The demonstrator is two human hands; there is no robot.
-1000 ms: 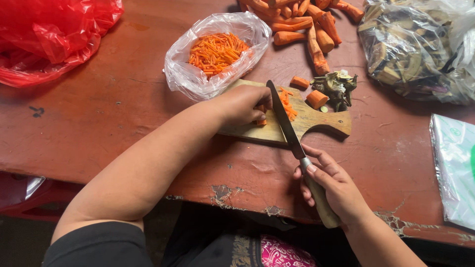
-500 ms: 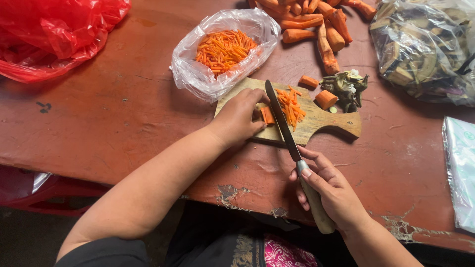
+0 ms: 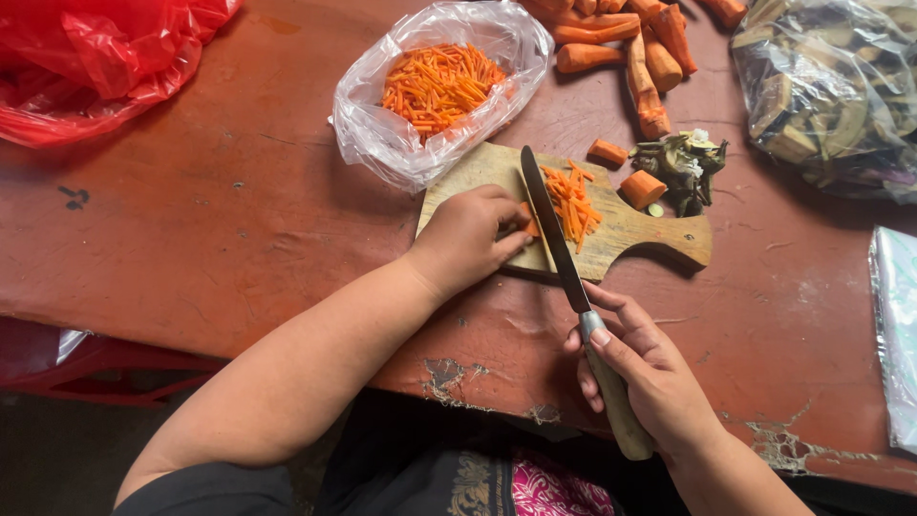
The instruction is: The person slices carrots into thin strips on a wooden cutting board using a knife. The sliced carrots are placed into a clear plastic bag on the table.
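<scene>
Knife (image 3: 559, 250) lengthwise, tip away

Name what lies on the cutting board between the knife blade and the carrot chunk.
In the head view, a pile of carrot strips lies between the knife blade and the carrot chunk.

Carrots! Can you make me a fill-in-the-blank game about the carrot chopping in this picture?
1. The right hand grips the wooden handle of a long ____.
2. The left hand holds a carrot piece down on the wooden ____.
3. The clear plastic bag is full of thin carrot strips, whose colour is ____.
4. The table under it all is painted ____.

Missing words: knife; cutting board; orange; red
</scene>
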